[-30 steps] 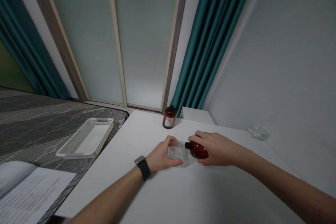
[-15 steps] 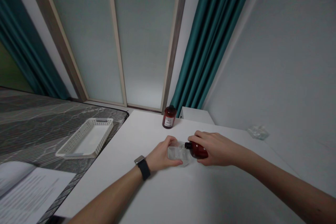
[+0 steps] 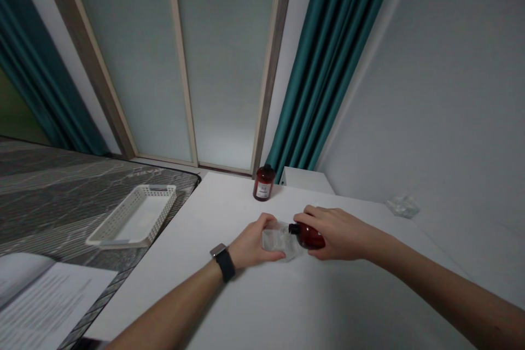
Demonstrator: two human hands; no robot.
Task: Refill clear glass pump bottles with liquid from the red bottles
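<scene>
My left hand, with a dark watch on its wrist, curls its fingers and thumb around a clear container above the white table. My right hand grips a reddish-brown bottle lying over on its side. The bottle's black neck points left and reaches the right side of the clear container; whether it is inside the container's opening I cannot tell. Past the hands, a similar reddish-brown bottle with a white label and black top stands upright near the table's far edge.
The white table lies under both hands. Crumpled clear plastic rests at the far right by the wall. To the left, on a grey patterned surface, are a white perforated basket and an open book. A white cabinet stands beyond.
</scene>
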